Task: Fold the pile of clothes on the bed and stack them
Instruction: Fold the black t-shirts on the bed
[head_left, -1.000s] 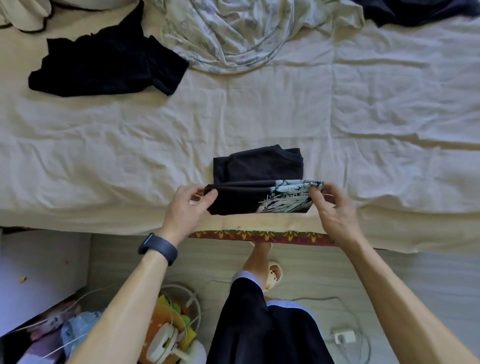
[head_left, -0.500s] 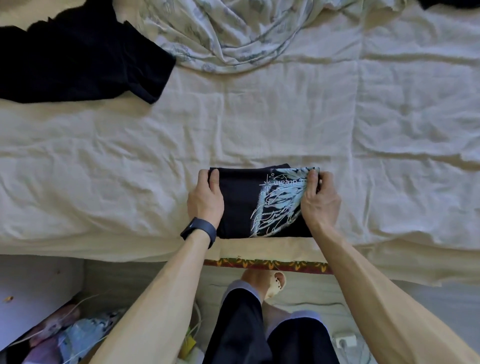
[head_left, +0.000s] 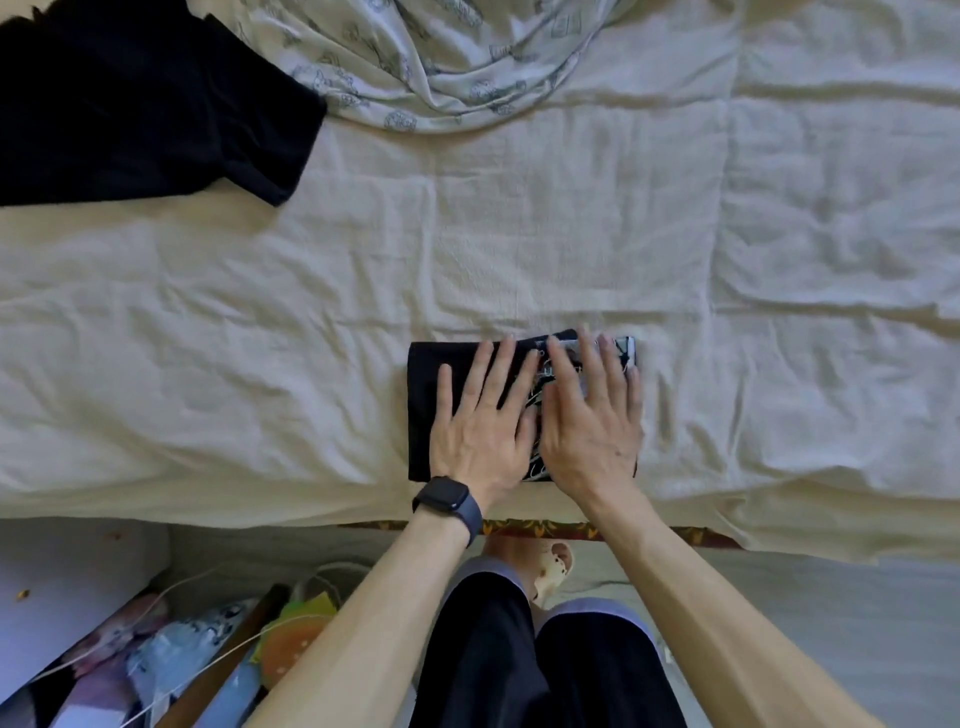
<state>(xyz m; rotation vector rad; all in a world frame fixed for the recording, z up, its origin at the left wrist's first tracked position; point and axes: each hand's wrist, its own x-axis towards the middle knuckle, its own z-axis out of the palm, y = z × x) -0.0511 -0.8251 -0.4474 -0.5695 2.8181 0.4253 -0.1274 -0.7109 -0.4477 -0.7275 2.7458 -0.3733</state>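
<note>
By the bed (head_left: 260, 364) edge, my left grip (head_left: 478, 431) and right grip (head_left: 587, 421), now spread flat, are pressing the just-folded shirt (head_left: 423, 405) for stacking.

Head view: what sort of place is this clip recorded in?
Most likely a home bedroom. A bed with a wrinkled cream sheet fills the view, a black garment and a pale printed garment lie loose on it, and cluttered belongings with cables sit on the floor beside it.

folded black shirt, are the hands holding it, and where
Nothing is gripped: the left hand and right hand lie flat, fingers straight, pressing the top of the folded black shirt.
</note>
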